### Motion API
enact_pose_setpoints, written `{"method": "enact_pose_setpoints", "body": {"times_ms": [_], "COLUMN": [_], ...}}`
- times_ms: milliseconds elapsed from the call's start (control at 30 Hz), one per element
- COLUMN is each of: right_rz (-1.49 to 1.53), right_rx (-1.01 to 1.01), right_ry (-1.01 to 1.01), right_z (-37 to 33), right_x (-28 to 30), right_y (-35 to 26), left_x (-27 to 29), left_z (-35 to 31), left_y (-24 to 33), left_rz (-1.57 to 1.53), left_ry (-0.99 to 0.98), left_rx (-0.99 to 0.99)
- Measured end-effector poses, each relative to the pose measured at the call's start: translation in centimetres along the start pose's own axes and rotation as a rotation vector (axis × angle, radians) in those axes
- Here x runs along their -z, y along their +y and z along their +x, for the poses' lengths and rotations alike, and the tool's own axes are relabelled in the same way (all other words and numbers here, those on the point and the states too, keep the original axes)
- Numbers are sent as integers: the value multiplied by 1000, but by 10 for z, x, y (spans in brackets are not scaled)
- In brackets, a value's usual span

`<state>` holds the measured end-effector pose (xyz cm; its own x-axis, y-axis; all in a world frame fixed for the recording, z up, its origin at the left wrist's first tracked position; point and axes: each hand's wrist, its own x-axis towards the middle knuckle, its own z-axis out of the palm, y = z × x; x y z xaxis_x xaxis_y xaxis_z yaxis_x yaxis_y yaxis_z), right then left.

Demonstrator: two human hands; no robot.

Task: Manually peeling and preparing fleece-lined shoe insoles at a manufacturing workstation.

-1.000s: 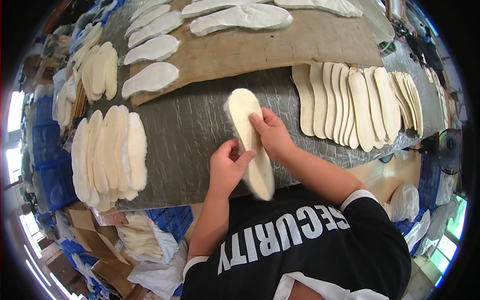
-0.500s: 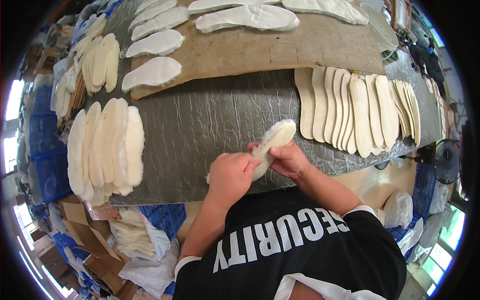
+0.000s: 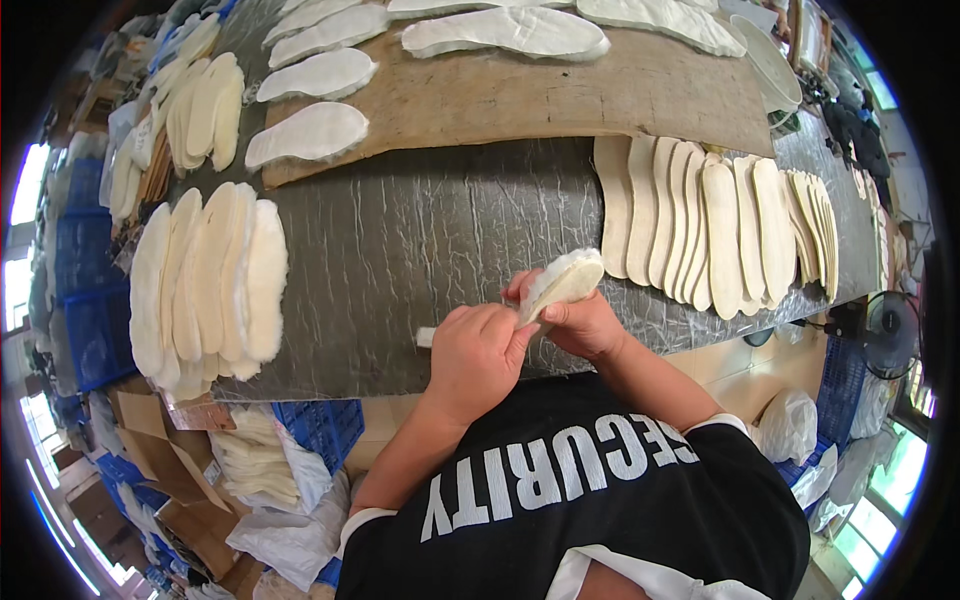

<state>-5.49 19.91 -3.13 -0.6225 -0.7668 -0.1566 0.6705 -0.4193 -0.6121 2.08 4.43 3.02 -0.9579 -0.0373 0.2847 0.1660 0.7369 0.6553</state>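
The grip is two-handed: left hand and right hand both grasp one cream, fleecy, foot-shaped insole near the front edge of the dark grey, creased worktop, apparently to steady it. Flat cream insoles overlap toward the right edge, fluffy cream insoles by the front-left corner, perhaps fanned to stay separable.

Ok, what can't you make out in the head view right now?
- Head view: the middle of the held insole, covered by the left hand.
- Head view: some fingers of the right hand, partly behind that insole.
- Head view: the farthest white insoles, cut off by the top edge.
- Head view: undermost pieces in the right-side insole pile, covered by overlapping ones.
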Motion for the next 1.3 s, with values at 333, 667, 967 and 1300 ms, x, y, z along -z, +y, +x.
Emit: {"method": "enact_pose_setpoints", "body": {"times_ms": [333, 667, 967, 1300], "right_rz": [165, 278, 225, 68], "right_rx": [-48, -47, -30, -41], "right_ry": [-59, -72, 134, 59], "right_z": [-3, -4, -13, -18], "right_x": [11, 13, 7, 5], "right_y": [6, -1, 5, 11], "left_x": [9, 20, 19, 4], "left_z": [-6, -27, -39, -27], "left_y": [-3, -2, -13, -9], "left_rz": [-103, -116, -215, -143], "left_ry": [-78, -174, -403, -194], "left_rx": [47, 240, 490, 133]}}
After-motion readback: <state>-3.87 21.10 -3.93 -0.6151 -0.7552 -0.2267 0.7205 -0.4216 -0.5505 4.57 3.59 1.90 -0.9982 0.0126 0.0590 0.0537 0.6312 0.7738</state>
